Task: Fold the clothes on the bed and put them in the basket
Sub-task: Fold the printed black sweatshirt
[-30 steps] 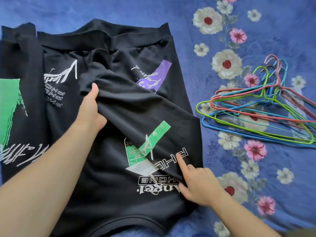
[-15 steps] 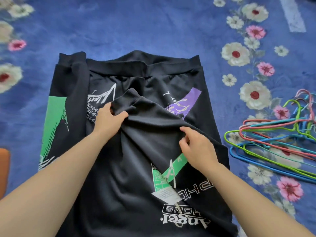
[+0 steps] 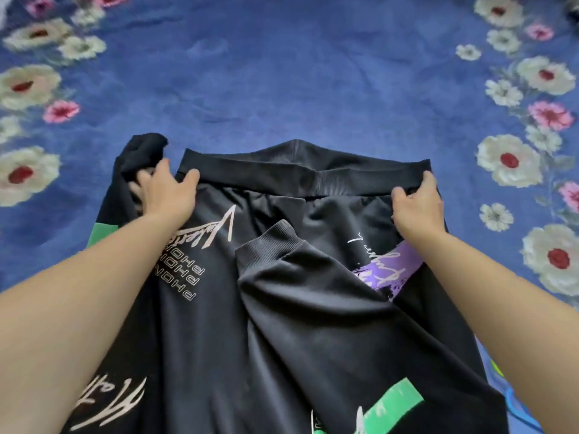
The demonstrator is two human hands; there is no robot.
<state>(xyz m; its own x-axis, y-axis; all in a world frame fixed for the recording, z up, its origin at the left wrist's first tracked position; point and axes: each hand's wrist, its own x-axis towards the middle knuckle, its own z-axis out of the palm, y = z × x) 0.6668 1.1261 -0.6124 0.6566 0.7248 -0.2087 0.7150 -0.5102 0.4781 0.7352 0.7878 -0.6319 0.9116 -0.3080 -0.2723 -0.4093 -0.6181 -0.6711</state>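
1. A black sweatshirt (image 3: 282, 324) lies spread on the bed (image 3: 297, 73), which is covered by a blue blanket with a flower border. Its ribbed hem (image 3: 300, 175) is at the far end and its body runs toward the person.
2. No basket is in view.
3. The left hand (image 3: 167, 189) is at the hem's left corner, fingers curled into bunched black cloth beside the hem, thumb on the hem's end; it grips the fabric.
4. The right hand (image 3: 418, 203) is at the hem's right corner, fingers closed over the ribbed edge, pinching it.
5. One sleeve (image 3: 313, 292) is folded across the body, its ribbed cuff (image 3: 268, 244) between the two forearms.
6. White lettering, a purple patch (image 3: 387, 270) and green patches show on the cloth.
7. A sliver of coloured hangers (image 3: 513, 402) shows at the lower right edge.
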